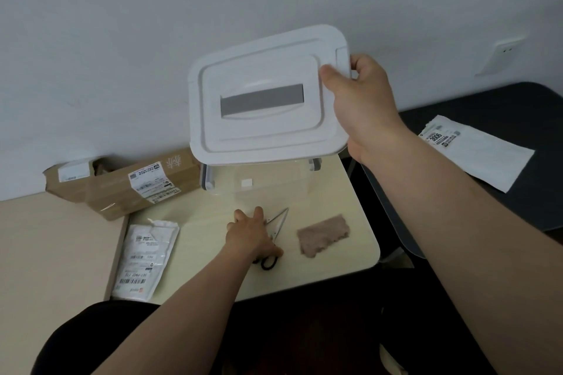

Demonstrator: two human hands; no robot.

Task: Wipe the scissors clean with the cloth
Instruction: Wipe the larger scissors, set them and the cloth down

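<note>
The left hand point(251, 234) covers the scissors point(281, 218) mid-length; the lid point(262, 131) blocks part of the box point(274, 189).

scissors point(279, 221) left of cloth point(323, 234), before the box point(274, 189), lid point(265, 131) above.

Left hand point(251, 236) on scissors point(279, 221), lid point(268, 131) aloft
</note>
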